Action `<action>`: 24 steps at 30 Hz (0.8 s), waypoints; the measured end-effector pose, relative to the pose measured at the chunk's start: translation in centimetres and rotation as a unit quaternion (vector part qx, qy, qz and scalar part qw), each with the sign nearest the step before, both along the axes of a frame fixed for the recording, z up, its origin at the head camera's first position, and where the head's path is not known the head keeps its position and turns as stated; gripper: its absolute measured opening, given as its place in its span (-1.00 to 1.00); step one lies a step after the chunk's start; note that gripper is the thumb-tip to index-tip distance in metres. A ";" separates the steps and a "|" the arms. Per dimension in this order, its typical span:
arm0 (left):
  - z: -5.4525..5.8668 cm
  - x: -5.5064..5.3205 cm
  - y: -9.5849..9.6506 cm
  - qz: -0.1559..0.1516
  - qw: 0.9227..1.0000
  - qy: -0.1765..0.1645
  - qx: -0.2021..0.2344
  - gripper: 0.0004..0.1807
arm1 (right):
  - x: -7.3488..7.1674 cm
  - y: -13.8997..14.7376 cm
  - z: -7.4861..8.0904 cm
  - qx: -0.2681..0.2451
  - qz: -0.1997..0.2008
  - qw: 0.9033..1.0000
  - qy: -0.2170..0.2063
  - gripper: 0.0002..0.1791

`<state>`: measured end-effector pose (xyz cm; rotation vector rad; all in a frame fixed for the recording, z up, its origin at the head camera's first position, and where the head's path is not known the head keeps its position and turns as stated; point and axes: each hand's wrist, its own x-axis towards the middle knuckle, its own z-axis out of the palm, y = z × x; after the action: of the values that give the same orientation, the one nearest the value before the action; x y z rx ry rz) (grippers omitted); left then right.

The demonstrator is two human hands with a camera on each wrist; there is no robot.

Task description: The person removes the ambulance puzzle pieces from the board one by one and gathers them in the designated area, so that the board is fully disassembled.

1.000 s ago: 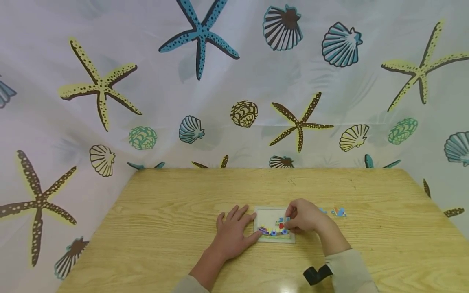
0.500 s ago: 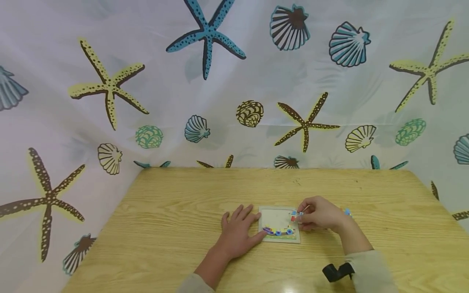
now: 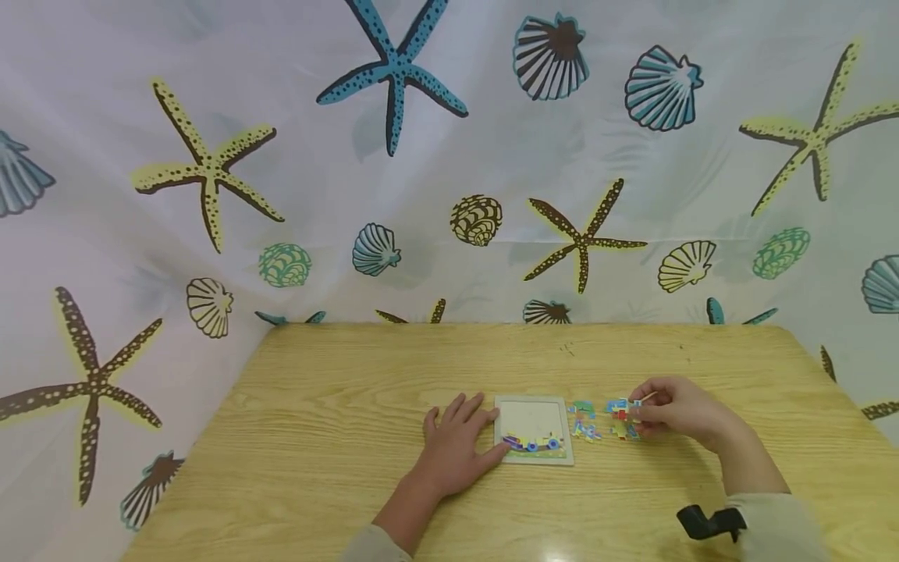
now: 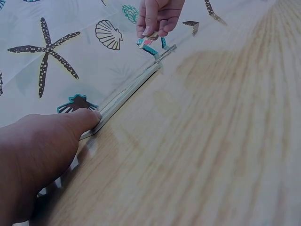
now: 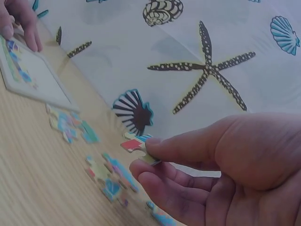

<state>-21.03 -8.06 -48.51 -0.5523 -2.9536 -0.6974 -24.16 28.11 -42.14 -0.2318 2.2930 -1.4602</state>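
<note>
Since 1 second ago, the right hand (image 3: 677, 412) is carrying a puzzle piece (image 5: 137, 146) away from the puzzle tray (image 3: 534, 431) and is now hovering over the loose pieces (image 3: 600, 421) just right of it, well in from the table's (image 3: 351, 390) edges. Thumb and forefinger are pinching the piece at its edge; it is looking thin, light and stiff, likely easy to drop, so an edge pinch suits it. The left hand (image 3: 456, 445) is lying flat with straight fingers, touching the tray's left edge.
</note>
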 end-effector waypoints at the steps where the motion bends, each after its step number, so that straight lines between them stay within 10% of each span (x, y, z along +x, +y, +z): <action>1: 0.0 0.0 0.0 0.000 1.000 -0.001 0.001 -0.36 | 0.1 0.4 -0.1 0.003 -0.004 1.000 0.001 -0.64; 24: -0.1 0.1 -0.4 -0.002 1.000 0.001 -0.002 -0.36 | 1.1 2.6 -1.0 0.151 -0.080 0.985 0.032 -0.78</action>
<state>-20.98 -8.43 -48.60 -0.5598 -2.9536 -0.6921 -23.02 30.76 -43.18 -0.0053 2.5976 -1.1675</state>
